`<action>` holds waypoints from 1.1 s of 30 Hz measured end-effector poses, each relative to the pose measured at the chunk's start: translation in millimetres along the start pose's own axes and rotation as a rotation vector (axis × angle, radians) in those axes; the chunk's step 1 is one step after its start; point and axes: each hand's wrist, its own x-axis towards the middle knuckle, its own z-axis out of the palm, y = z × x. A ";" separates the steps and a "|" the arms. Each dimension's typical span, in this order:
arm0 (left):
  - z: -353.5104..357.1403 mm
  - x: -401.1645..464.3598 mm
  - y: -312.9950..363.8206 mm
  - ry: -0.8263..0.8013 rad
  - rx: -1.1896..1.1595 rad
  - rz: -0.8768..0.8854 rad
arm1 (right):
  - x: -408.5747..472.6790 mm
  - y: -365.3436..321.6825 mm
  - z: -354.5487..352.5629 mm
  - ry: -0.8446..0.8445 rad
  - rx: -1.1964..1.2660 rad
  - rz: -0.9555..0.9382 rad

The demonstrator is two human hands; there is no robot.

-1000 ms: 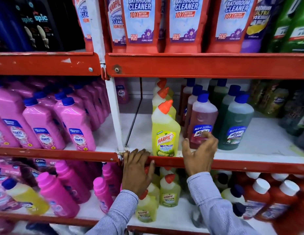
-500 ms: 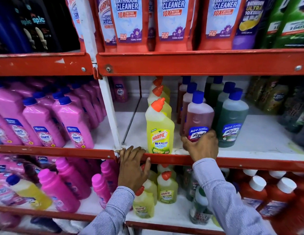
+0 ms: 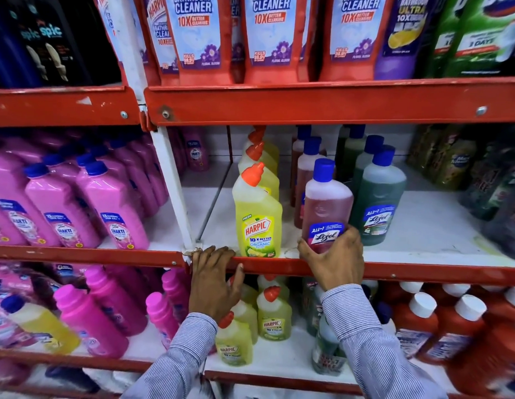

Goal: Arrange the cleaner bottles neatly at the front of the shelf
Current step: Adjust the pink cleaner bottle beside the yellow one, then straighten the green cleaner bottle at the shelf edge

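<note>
Nearest the camera, two striped shirt sleeves (image 3: 374, 335) are seen rising toward the red metal front rail of the middle shelf (image 3: 423, 273). The left hand (image 3: 214, 279) is laid flat over that rail, fingers spread and hooked on its top edge, holding nothing; it appears to be placed there for steadying the body.

Just to its right, the right hand (image 3: 335, 259) is wrapped around the base of a translucent plastic bottle of reddish-pink floor cleaner with a blue cap (image 3: 326, 207), thumb on the bottle's left side and fingers curled round the right, the wrist bent up over the rail. The bottle is kept upright at the very front of the shelf, label facing out, apparently so that it lines up with its neighbours.

Beside it on the left a yellow plastic toilet-cleaner bottle with an angled orange cap (image 3: 257, 217) stands at the front edge; on the right a dark green bottle with a blue cap (image 3: 378, 200) is set slightly further back.

Behind each, rows of matching bottles are lined toward the back wall.
</note>
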 end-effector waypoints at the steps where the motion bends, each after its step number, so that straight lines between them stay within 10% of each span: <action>1: 0.1 0.0 -0.6 0.003 0.003 0.007 | -1.8 4.2 -1.9 0.006 0.059 -0.015; 9: 0.8 0.8 1.6 0.037 0.005 0.014 | 36.3 43.8 -22.4 0.276 0.228 0.050; 33: 0.8 2.7 -2.6 0.017 0.030 0.035 | 43.8 51.7 -55.5 0.153 -0.068 0.125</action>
